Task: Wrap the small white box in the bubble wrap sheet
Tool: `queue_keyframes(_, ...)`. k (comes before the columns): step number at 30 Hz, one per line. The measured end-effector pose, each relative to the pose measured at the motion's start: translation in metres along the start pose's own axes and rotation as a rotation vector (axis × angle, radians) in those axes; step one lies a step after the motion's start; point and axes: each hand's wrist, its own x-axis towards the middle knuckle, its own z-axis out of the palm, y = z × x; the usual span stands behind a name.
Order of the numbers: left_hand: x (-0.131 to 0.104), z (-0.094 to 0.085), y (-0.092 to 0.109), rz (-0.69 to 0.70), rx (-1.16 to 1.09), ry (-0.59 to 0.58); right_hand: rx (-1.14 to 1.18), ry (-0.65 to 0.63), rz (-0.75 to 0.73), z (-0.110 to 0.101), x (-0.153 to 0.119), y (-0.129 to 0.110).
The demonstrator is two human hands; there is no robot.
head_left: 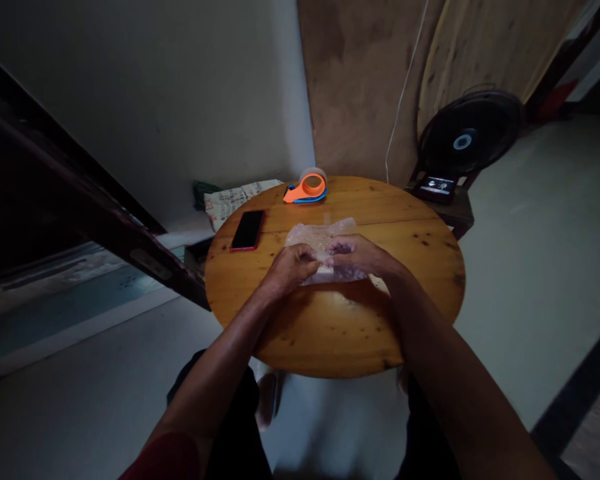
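Both sets of your fingers are bent inward, pinching the crinkled clear wrap point(305, 235) close to its middle, those of your left hand point(293, 265) just beside those of your right hand point(359, 255). The wrap lies on the round wooden surface point(330, 337), between your forearms. Beyond it you have an orange and blue tape dispenser point(305, 191); to the left, a dark-screened phone point(247, 230) lies flat. Past the surface's far left edge are printed sheets point(235, 200), and off to the right stands a round black fan point(469, 133).
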Motion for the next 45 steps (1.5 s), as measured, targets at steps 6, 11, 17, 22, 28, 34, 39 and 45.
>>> queue_keyframes(6, 0.001, -0.004, 0.004, -0.026, -0.091, -0.014, -0.009, 0.03, -0.004, 0.0, 0.0, -0.001)
queue_keyframes(11, 0.002, -0.004, 0.001, -0.047, -0.158, -0.003, 0.018, 0.071, 0.01, 0.002, -0.002, -0.009)
queue_keyframes(17, 0.004, -0.001, 0.001, -0.028, -0.145, 0.026, 0.008, 0.105, 0.041, 0.002, -0.001, -0.004)
queue_keyframes(22, 0.004, 0.001, 0.003, -0.024, -0.14, 0.028, -0.026, 0.139, 0.047, 0.002, 0.0, -0.001)
queue_keyframes(28, 0.004, 0.002, 0.004, -0.031, -0.183, 0.025, -0.026, 0.13, 0.068, 0.001, 0.0, -0.002)
queue_keyframes(34, 0.006, 0.005, 0.001, -0.033, -0.227, 0.025, -0.013, 0.16, 0.074, 0.002, 0.001, -0.001)
queue_keyframes(39, 0.007, 0.006, -0.001, -0.016, -0.178, 0.013, 0.003, 0.169, 0.083, 0.003, -0.001, -0.006)
queue_keyframes(45, 0.004, 0.004, 0.002, -0.049, -0.123, 0.011, 0.014, 0.15, 0.072, 0.002, -0.003, -0.009)
